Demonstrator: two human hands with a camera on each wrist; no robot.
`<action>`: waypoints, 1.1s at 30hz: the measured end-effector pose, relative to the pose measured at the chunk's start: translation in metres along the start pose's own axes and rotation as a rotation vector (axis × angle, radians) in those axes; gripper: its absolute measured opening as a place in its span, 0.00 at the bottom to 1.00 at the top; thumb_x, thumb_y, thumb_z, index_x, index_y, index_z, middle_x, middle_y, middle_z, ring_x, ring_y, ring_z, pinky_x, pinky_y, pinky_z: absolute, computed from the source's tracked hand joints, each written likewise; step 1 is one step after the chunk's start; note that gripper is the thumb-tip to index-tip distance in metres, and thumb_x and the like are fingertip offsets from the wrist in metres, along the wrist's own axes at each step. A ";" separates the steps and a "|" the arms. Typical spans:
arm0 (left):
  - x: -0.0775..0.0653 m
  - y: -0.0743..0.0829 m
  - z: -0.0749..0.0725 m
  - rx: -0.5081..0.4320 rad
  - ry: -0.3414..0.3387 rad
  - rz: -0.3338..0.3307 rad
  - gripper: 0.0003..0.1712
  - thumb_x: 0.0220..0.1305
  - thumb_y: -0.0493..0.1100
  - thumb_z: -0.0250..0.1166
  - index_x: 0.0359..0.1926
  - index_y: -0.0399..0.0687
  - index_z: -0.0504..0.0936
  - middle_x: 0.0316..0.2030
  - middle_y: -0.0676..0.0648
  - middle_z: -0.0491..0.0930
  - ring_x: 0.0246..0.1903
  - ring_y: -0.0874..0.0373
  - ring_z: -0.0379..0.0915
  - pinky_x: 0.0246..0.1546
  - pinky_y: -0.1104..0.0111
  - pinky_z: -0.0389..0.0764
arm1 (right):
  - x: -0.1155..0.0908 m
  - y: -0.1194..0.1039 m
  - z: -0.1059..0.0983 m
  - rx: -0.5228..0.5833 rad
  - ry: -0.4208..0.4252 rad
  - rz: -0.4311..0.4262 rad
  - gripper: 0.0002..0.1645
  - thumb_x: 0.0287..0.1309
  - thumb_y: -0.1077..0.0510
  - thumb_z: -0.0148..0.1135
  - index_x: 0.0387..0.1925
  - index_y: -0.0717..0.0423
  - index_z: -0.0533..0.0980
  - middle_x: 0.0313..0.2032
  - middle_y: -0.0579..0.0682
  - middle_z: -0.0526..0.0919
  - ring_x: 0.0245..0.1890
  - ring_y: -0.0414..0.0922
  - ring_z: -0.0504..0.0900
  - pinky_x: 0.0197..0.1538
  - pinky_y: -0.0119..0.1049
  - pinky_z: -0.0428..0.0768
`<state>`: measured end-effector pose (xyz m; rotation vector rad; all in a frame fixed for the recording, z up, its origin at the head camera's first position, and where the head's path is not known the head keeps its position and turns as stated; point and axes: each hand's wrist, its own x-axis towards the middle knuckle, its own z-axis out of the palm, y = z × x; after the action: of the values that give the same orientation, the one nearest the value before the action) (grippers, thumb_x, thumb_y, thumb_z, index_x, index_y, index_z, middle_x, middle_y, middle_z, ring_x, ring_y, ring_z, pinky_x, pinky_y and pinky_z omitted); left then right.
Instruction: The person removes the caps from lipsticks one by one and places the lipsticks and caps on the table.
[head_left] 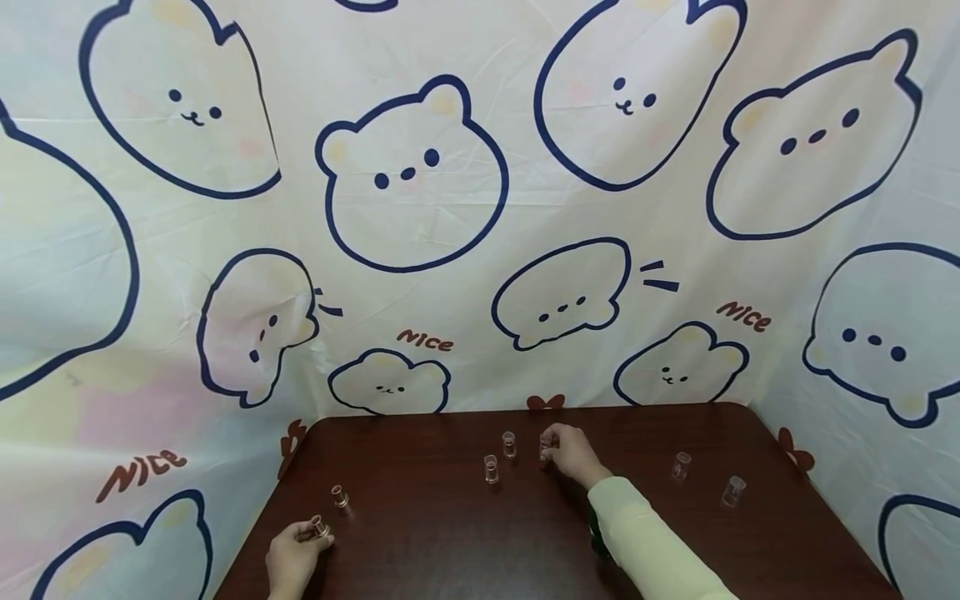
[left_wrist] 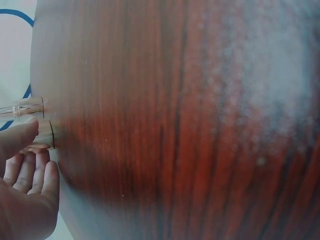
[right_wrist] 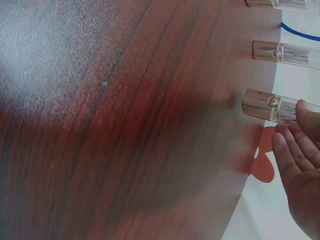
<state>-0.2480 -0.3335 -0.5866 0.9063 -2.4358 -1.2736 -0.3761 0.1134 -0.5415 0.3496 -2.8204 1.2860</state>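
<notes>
At the table's far middle, my right hand point(head_left: 573, 458) pinches the clear upper part of a small lipstick-like tube point(right_wrist: 259, 105) with a gold base, which stands upright. Two similar tubes, one farther back point(head_left: 509, 445) and one nearer point(head_left: 491, 469), stand to its left. On the left side my left hand point(head_left: 291, 557) holds a small gold-based tube point(head_left: 321, 527) between thumb and fingers. Right behind that is another gold-based tube point(head_left: 340, 497), close beside the held one in the left wrist view. Fingers partly cover both held tubes.
Two clear, colourless cylinders, one farther back point(head_left: 681, 466) and one nearer point(head_left: 734, 491), stand on the right of the dark brown table point(head_left: 450, 542). A cartoon-printed cloth point(head_left: 480, 300) hangs behind the table and along both sides.
</notes>
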 end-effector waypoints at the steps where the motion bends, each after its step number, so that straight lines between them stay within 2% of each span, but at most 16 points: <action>1: 0.000 0.000 -0.001 0.002 -0.006 0.003 0.22 0.44 0.30 0.76 0.42 0.26 0.78 0.30 0.36 0.81 0.36 0.38 0.76 0.40 0.46 0.71 | 0.000 -0.001 -0.001 0.001 0.002 -0.001 0.09 0.57 0.68 0.66 0.39 0.58 0.79 0.33 0.47 0.78 0.34 0.44 0.76 0.40 0.42 0.79; 11: -0.003 0.003 -0.003 0.011 -0.024 0.022 0.22 0.47 0.32 0.75 0.42 0.27 0.77 0.32 0.34 0.81 0.38 0.36 0.75 0.42 0.45 0.70 | 0.000 -0.004 -0.009 0.008 0.048 -0.046 0.08 0.57 0.66 0.67 0.38 0.55 0.79 0.33 0.46 0.78 0.34 0.44 0.76 0.40 0.41 0.79; 26: -0.004 0.002 -0.001 0.025 -0.022 0.033 0.21 0.48 0.31 0.74 0.43 0.27 0.76 0.35 0.32 0.81 0.40 0.35 0.74 0.42 0.45 0.70 | -0.012 -0.015 -0.029 0.084 0.109 -0.093 0.07 0.57 0.65 0.67 0.38 0.55 0.80 0.32 0.44 0.82 0.34 0.42 0.80 0.35 0.38 0.79; 33: -0.004 0.004 0.001 0.027 -0.015 0.030 0.21 0.47 0.30 0.73 0.42 0.27 0.76 0.35 0.32 0.80 0.40 0.36 0.74 0.42 0.45 0.70 | -0.014 -0.020 -0.038 0.111 0.153 -0.079 0.05 0.57 0.63 0.68 0.33 0.49 0.81 0.30 0.41 0.83 0.32 0.40 0.81 0.35 0.37 0.79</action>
<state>-0.2471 -0.3287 -0.5836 0.8667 -2.4741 -1.2449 -0.3606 0.1318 -0.5032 0.3456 -2.5906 1.3929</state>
